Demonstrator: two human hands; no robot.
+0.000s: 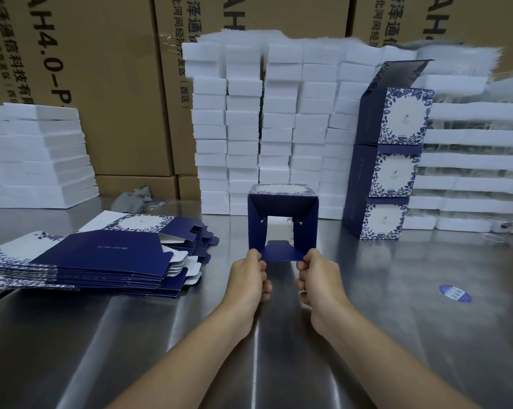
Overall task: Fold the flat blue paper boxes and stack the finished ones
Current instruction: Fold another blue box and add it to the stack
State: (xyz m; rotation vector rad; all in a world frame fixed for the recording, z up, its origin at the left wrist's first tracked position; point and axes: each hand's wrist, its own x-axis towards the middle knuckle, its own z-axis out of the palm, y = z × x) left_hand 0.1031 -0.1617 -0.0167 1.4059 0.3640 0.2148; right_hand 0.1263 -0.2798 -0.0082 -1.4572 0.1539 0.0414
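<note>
A half-folded blue box (283, 221) stands in the middle of the steel table (397, 290), its open end turned toward the person so its flaps frame a square hole. The left hand (247, 276) pinches the near left corner of the box's bottom flap between thumb and curled fingers, and the right hand (317, 276) pinches the near right corner the same way; both forearms reach in from the near edge. To the left, lying on the table, is a fanned pile of flat blue boxes (101, 258) (dark blue panels with white floral-edged ones showing). To the right and farther back, a stack of three finished boxes (391, 169) rises upright, the top one with its lid flap raised. Behind the box stand tall columns of white foam blocks (264, 128), with another low stack of foam (33, 154) at far left, and brown cartons (107, 84) printed with characters along the back. A round blue sticker (455, 293) lies on the table at right.
</note>
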